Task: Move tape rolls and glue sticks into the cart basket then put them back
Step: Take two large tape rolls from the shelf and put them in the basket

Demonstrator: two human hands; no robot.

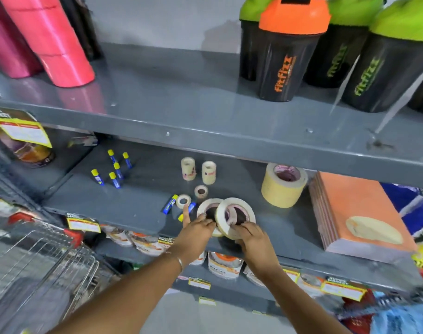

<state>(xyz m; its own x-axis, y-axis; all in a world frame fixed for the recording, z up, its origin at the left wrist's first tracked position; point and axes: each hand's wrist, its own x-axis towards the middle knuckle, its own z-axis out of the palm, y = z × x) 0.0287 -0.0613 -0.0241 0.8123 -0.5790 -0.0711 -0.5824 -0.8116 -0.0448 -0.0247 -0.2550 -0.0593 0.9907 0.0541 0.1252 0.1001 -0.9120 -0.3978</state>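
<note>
On the grey middle shelf (138,206) my left hand (197,229) grips a cream tape roll (206,206) and my right hand (250,235) grips another cream tape roll (237,206); the two rolls overlap, tilted. Just behind them lie two small tape rolls (183,201) (201,191), and two upright small rolls (188,168) (209,172) stand further back. A wide yellow tape roll (284,185) sits to the right. Several blue glue sticks with yellow caps (115,173) stand at the left. Two more glue sticks (170,204) (190,209) lie flat by my left index finger.
A wire cart basket (44,266) with red corners is at the lower left. An orange stack of notebooks (357,213) lies on the shelf's right end. The upper shelf holds pink tumblers (53,42) and black shaker bottles (285,59). Packets and yellow price tags line the shelf below.
</note>
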